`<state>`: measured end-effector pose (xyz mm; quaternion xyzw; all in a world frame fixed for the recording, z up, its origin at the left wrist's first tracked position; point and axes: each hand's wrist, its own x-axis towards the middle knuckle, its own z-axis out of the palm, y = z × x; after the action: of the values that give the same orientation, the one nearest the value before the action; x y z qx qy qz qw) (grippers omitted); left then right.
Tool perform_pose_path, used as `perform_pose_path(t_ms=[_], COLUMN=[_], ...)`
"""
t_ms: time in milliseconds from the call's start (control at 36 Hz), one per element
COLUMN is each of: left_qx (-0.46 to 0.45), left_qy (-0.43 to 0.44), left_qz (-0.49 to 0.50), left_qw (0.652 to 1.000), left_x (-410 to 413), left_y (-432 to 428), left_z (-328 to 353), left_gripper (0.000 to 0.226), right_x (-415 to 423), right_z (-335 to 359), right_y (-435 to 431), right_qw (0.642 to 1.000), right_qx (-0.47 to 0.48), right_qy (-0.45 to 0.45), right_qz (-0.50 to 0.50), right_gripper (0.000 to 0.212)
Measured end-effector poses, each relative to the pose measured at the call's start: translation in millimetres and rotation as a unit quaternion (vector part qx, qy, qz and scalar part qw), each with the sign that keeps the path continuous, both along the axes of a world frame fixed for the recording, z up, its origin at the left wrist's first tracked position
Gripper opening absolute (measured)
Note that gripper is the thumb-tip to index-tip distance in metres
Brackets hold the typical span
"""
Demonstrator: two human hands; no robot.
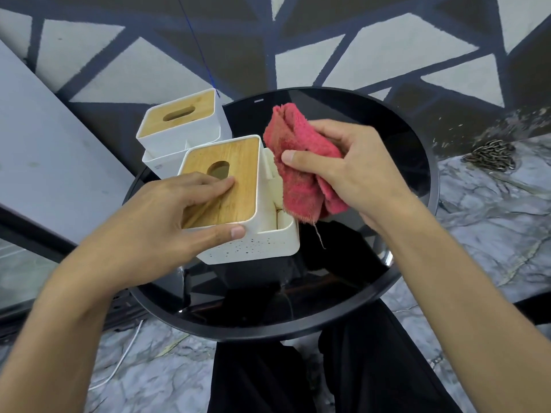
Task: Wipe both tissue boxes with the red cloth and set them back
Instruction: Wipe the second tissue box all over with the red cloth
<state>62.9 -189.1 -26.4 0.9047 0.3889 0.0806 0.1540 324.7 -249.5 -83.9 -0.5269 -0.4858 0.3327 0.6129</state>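
Tissue box (268, 242) gripped by left hand (167, 216); right hand (351, 174) clutches red cloth (301, 162) beside it; mark (157, 166) on far tissue box (185, 135), perhaps a logo, unreadable.

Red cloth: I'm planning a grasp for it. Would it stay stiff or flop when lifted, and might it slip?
Probably floppy: the red cloth folds and droops below the right hand that grips it. Likely light, since a thumb-and-finger pinch bears it. Its fuzzy, frayed surface suggests little slipping.
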Motion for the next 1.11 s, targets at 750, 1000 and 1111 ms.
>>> perform_pose_path(t_ms=[750, 1000, 1111], left_qx=[0.013, 0.002, 0.005], left_qy=[-0.052, -0.053, -0.052], left_qz=[-0.010, -0.009, -0.009], left_qw=[0.999, 0.999, 0.999], left_x=[-1, 0, 0], left_y=[0, -1, -2], left_z=[-12, -12, -12], left_gripper=[0.082, 0.084, 0.085], right_x=[-6, -10, -17], right_z=[14, 25, 21], right_y=[33, 20, 1], right_qw=[0.958, 0.949, 0.954], right_qx=[-0.095, -0.068, -0.047], right_qy=[-0.269, -0.303, -0.289], right_qz=[0.043, 0.055, 0.069], right_gripper=[0.023, 0.016, 0.012])
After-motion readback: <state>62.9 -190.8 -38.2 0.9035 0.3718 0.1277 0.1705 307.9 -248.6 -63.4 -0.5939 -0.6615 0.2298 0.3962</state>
